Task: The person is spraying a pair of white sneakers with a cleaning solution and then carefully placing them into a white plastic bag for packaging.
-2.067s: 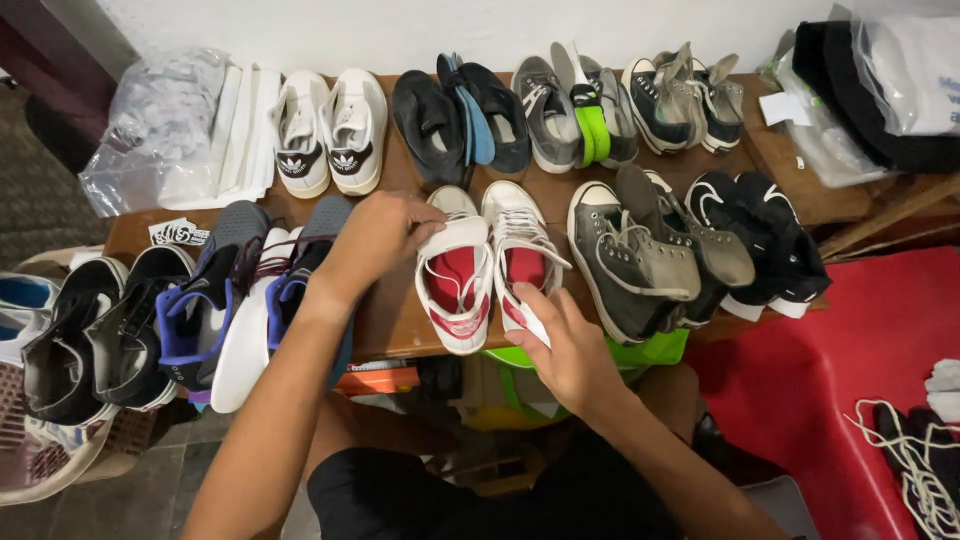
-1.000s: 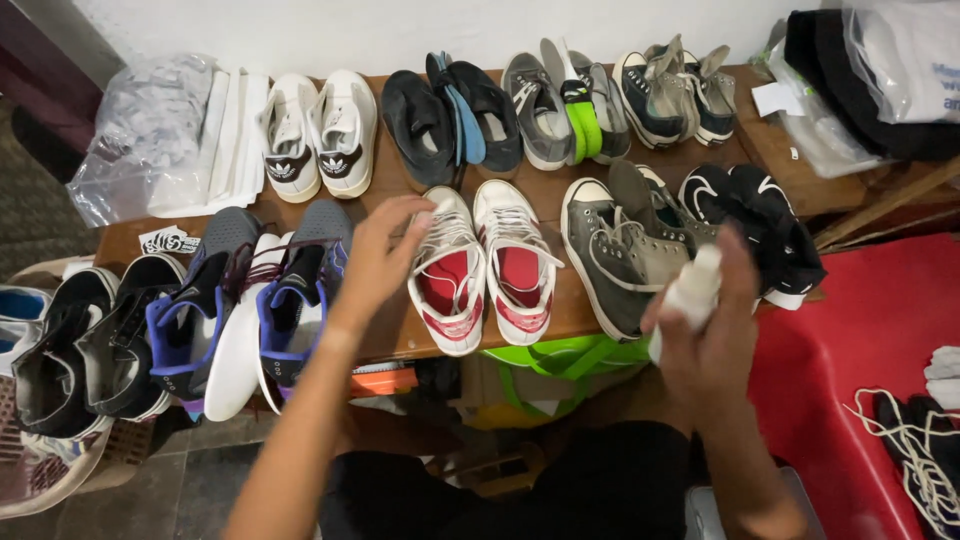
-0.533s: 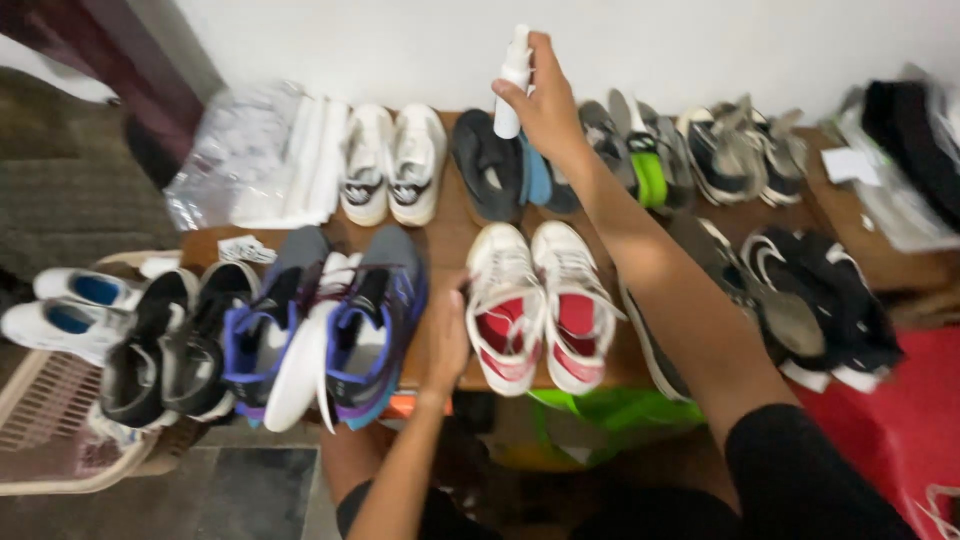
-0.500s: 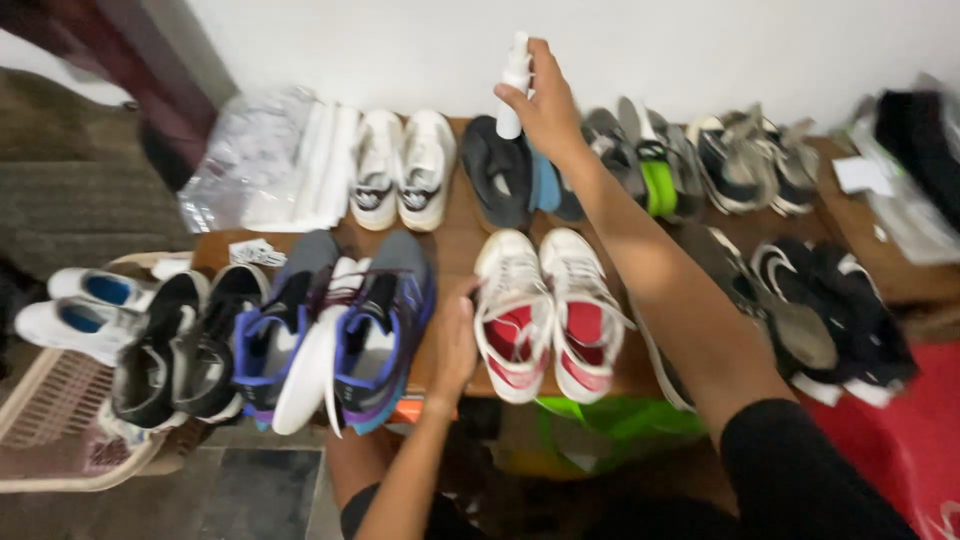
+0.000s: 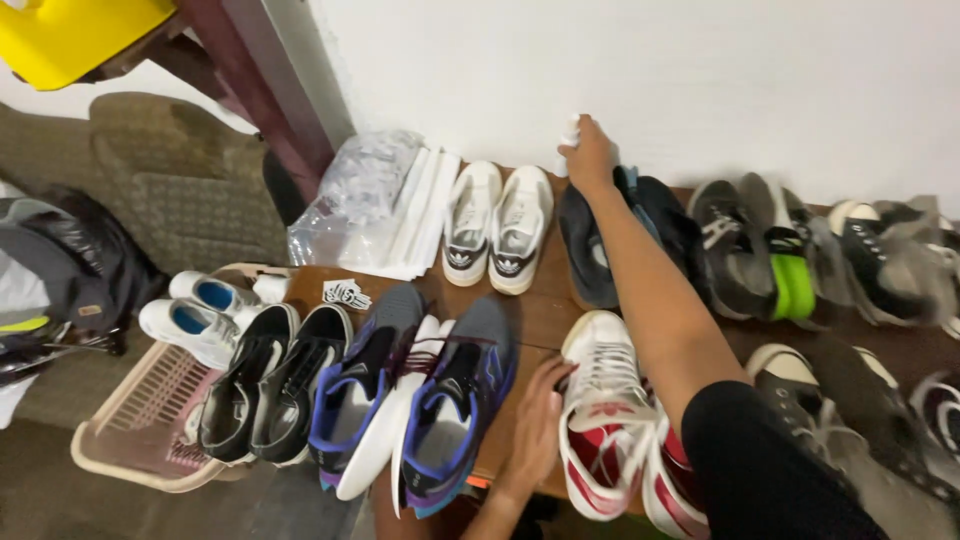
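1. Head view, only one camera here. The right hand (image 5: 590,157) is stretched way out to the back of the wooden table (image 5: 535,318), fingers wrapped around a small white bottle (image 5: 568,158) right up against the white wall (image 5: 640,80). Only the top of the bottle pokes out from the left side of the hand, so the rest of it is hidden by the grip.
2. The bottle sits just behind the toe of a dark slip-on pair (image 5: 610,240) and just to the right of the white low-top sneakers (image 5: 498,225).
3. The left hand (image 5: 538,425) is down at the near edge of the table, flat and open, fingers spread, resting against the side of the white-and-red sneaker (image 5: 602,420). It isn't gripping anything, just touching.
4. The table is packed with shoes: blue-and-purple trainers (image 5: 420,400) next to the left hand, a black pair (image 5: 262,395) further left, and grey ones with a bright green strap (image 5: 790,270) off to the right.
5. Room stuff: a crumpled clear plastic bag (image 5: 355,200) at the back left corner of the table, a beige basket (image 5: 150,425) on the floor with white shoes with blue insoles (image 5: 200,315) on it, and a dark wooden post (image 5: 260,90) against the wall.
6. The right arm is nearly straight, crossing over the front row in a black sleeve (image 5: 770,470); the left forearm comes up from below, wrist bent.
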